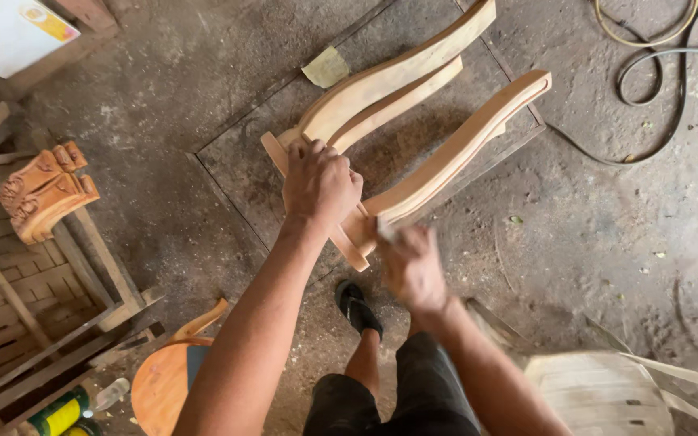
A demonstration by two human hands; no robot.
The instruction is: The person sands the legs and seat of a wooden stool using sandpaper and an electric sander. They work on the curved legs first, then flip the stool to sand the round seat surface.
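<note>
Your left hand (321, 184) has its grip clamped over the near end of the curved wooden frame (414, 121), fingers wrapped over the top of its cross-piece. The frame stands tilted on the concrete floor (591, 234), its three curved rails running up and away from you toward the upper right. Your right hand (414, 270) is blurred, just below the frame's lower rail, grip closed on a small pale piece (385, 230) pressed against the wood; what the piece is cannot be told. A carved wooden block (42, 192) rests on slatted timber at left. A hose (656, 73) lies coiled at upper right. Your sandalled foot (359, 307) stands below the frame.
</note>
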